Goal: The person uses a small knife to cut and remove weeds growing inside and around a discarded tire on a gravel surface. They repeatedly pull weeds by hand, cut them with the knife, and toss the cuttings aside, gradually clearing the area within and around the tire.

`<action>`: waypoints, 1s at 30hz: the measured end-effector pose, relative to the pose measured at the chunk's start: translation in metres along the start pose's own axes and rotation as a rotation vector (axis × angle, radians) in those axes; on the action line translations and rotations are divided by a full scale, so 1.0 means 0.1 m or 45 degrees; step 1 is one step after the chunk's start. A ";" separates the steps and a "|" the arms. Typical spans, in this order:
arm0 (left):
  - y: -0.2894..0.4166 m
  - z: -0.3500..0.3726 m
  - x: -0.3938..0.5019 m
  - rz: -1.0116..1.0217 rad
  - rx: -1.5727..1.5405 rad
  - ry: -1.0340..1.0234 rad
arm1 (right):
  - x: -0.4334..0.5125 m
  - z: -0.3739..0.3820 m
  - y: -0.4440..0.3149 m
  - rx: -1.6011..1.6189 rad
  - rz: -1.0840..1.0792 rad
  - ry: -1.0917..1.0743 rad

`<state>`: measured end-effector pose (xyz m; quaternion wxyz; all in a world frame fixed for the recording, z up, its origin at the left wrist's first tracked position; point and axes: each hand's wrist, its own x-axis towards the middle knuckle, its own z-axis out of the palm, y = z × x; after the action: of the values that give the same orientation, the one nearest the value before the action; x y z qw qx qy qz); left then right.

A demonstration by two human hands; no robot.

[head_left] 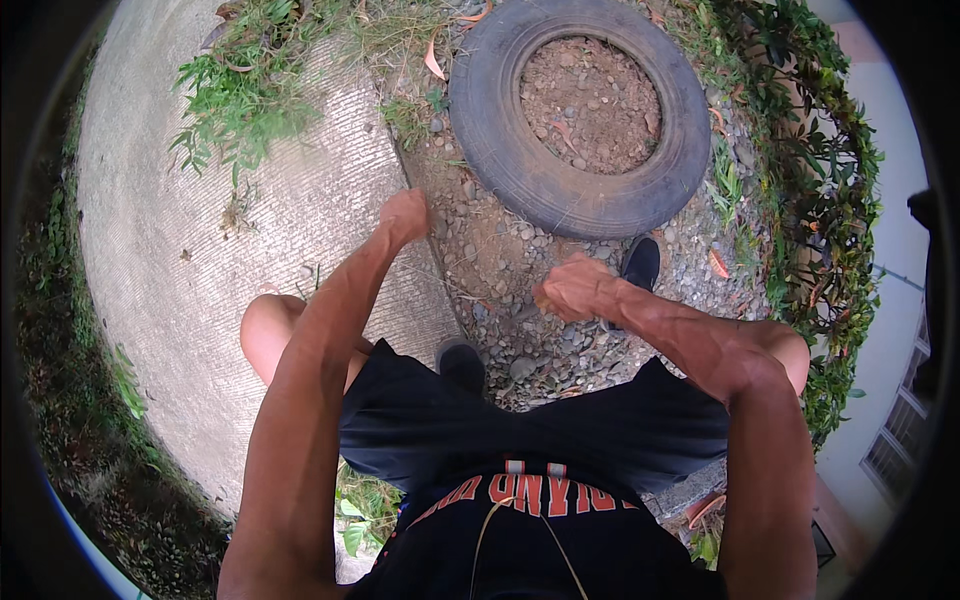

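My left hand [406,215] is curled over the edge of a ridged concrete slab [337,202], its fingers turned away from view; whether anything is inside it is hidden. My right hand [576,287] is closed around the handle of a small hand tool [525,312], over stony soil. The tool's blurred dark end points down and left, and its exact kind is unclear. Beyond both hands a worn rubber tyre [480,142] lies flat, with soil and pebbles [589,105] inside its ring. Uprooted green weeds [247,112] are heaped on the slab, partly blurred.
My dark shoes [460,366] rest on the gravel [540,360] between slab and tyre. A leafy hedge [817,187] runs along the right before a pale wall [892,150]. Dry leaves [718,263] and grass tufts [405,120] surround the tyre.
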<state>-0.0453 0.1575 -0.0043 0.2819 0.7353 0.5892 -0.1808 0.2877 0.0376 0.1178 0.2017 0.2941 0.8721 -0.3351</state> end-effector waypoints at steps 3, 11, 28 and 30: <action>-0.01 -0.18 0.12 -0.102 -0.188 0.268 | 0.23 -0.57 0.15 -0.114 0.049 0.182; 0.14 -0.17 -0.07 0.395 -0.018 0.176 | -0.03 -0.51 -0.20 0.221 0.147 0.065; 0.48 0.93 -0.72 1.388 0.571 -0.369 | -0.30 0.46 -0.54 0.022 0.031 -0.320; 0.33 0.70 -0.57 1.233 0.602 -0.301 | -0.06 0.05 -0.45 -0.097 0.006 -0.354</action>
<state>-0.0229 0.0650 -0.0180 0.2244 0.9403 0.0911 -0.2390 0.2641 0.0046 0.1390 0.3322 0.2390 0.8472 -0.3388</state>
